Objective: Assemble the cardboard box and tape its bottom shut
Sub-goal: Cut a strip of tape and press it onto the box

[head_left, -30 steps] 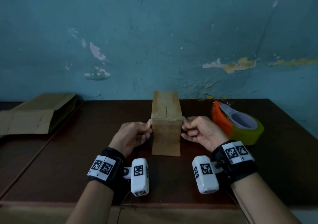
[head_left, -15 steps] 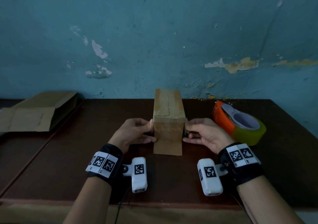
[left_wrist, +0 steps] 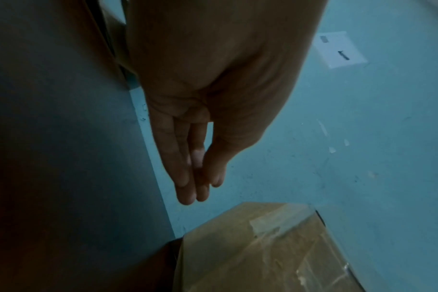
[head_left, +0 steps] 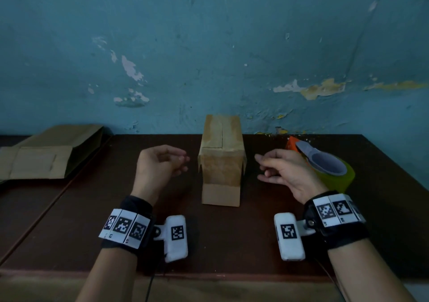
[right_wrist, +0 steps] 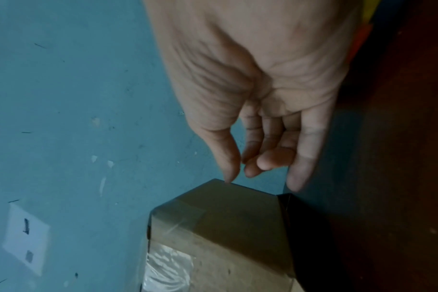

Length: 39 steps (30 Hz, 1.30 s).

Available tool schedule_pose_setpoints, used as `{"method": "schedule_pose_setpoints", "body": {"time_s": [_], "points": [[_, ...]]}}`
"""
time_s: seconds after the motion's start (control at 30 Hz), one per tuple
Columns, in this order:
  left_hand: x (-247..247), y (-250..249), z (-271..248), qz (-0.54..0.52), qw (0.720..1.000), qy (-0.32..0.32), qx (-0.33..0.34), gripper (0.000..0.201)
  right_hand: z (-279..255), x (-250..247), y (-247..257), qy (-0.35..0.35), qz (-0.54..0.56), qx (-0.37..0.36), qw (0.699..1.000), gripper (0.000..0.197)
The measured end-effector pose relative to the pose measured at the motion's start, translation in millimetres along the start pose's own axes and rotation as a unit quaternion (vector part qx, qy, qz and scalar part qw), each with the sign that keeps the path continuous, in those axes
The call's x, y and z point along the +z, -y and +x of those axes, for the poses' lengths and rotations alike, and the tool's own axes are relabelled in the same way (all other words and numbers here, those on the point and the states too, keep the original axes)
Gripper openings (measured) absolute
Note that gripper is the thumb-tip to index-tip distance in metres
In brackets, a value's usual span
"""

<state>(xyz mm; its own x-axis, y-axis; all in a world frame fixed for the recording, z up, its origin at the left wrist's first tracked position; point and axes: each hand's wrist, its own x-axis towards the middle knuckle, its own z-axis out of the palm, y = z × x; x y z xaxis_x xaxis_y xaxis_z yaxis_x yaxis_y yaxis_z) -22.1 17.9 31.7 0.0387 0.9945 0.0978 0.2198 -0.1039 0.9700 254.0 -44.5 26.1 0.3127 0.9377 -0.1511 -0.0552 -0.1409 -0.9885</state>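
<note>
I see the left hand [head_left: 160, 169] released, fingers loosely curled, holding nothing, just left of the cardboard box [head_left: 221, 162] and clear of it. The box stands on the table [head_left: 232, 243] between both hands, its taped face upward. I see the right hand [head_left: 285, 174] also released, fingers relaxed, empty, just right of the box. Behind this hand lies the tape roll [head_left: 334, 174]. The wrist views alone show glossy clear tape [left_wrist: 283, 249] wrapped over the box corners.
</note>
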Motion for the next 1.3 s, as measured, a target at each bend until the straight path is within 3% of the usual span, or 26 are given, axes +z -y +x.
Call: {"method": "schedule_pose_setpoints", "body": {"time_s": [0.1, 0.2, 0.3, 0.43, 0.73, 1.03, 1.3], "points": [[1, -2, 1, 0.022, 0.991, -0.015, 0.129, 0.013, -3, 3, 6, -0.043, -0.030, -0.078, 0.996, 0.010], [7, -7, 1, -0.003, 0.978, 0.003, 0.207, 0.020, -4, 9, 11, -0.087, -0.083, -0.228, 0.966, 0.008], [14, -10, 1, 0.010, 0.971, 0.057, 0.232, 0.028, -9, 18, 15, -0.048, -0.115, -0.345, 0.930, 0.018], [22, -12, 0, 0.013, 0.969, 0.085, 0.234, 0.030, -11, 32, 15, 0.013, -0.163, -0.398, 0.903, 0.028], [22, -11, 3, 0.019, 0.963, 0.118, 0.239, 0.033, -9, 35, 16, 0.026, -0.241, -0.416, 0.877, 0.026], [16, -7, 5, 0.049, 0.959, 0.129, 0.247, 0.045, -7, 27, 16, 0.066, -0.261, -0.382, 0.884, 0.040], [19, -3, 9, 0.036, 0.960, 0.141, 0.240, 0.043, -3, 23, 12, 0.078, -0.252, -0.359, 0.895, 0.043]]}}
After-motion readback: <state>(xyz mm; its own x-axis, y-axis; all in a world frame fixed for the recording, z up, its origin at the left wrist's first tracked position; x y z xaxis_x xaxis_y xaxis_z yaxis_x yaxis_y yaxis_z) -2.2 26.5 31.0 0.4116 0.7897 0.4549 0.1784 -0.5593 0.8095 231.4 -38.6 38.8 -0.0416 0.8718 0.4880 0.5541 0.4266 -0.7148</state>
